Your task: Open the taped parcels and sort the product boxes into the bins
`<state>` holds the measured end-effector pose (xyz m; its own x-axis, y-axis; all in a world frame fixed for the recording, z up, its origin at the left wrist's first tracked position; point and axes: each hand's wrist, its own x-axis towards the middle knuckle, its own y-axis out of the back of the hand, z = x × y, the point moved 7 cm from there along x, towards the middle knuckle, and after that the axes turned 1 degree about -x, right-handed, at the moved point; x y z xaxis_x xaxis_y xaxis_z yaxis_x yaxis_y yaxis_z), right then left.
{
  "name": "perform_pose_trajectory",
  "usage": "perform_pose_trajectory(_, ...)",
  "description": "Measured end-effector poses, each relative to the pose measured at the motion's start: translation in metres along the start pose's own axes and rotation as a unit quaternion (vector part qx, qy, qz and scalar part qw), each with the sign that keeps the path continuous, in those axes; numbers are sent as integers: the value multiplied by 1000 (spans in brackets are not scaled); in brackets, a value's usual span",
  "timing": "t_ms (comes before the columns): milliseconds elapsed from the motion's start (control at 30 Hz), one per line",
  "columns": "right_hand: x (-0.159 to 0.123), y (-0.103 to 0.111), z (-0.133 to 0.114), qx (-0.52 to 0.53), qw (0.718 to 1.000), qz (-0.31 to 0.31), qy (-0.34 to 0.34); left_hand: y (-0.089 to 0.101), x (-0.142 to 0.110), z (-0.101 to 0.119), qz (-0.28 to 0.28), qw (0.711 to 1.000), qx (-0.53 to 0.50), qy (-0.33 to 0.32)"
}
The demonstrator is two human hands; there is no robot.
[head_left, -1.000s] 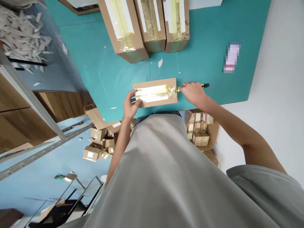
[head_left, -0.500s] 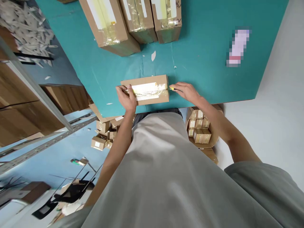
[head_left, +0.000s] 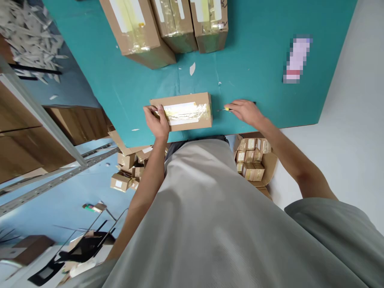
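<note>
A long taped cardboard box [head_left: 192, 114] lies near the front edge of the teal table [head_left: 255, 72]. My left hand [head_left: 156, 120] grips the box's left end, fingers curled over its top. My right hand [head_left: 246, 112] is closed around a yellow and black utility knife [head_left: 226, 109], whose blade tip points left. The tip sits a short way to the right of the box's right end, apart from it. Glossy tape runs along the box's top.
Three larger taped cartons [head_left: 168, 24] lie at the table's far side. A pixelated object [head_left: 295, 60] rests at the right. Below the table, small boxes fill an open carton [head_left: 252, 160] and are piled on the floor [head_left: 126, 176]. Metal shelving [head_left: 45, 120] stands left.
My right hand has drawn the knife rightward, off the box's right end. The left hand has stayed on the box's left end; the view shifted slightly.
</note>
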<state>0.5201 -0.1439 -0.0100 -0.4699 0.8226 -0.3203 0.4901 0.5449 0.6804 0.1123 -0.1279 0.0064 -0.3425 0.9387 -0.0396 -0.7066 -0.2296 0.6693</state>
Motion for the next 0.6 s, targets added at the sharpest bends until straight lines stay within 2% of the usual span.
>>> perform_pose_trajectory(133, -33, 8, 40, 44, 985, 64, -155, 8, 7, -13, -4, 1000, -15, 3)
perform_pose_trajectory(233, -38, -15, 38, 147, 954, 113, -238, 17, 14, -27, -3, 999, -31, 9)
perform_pose_trajectory(333, -20, -51, 5, 256, 915, 157, -271, 27, 23, -39, -3, 998, -58, -6)
perform_pose_trajectory(433, 7, -75, -42, 311, 888, 175, -290, 35, 31, -52, -12, 997, -75, 6)
perform_pose_trajectory(533, 25, -82, -85, 335, 874, 191, -297, 40, 40, -68, -21, 995, -93, 30)
perform_pose_trajectory(600, 32, -79, -110, 321, 875, 208, -298, 42, 45, -80, -25, 993, -109, 35)
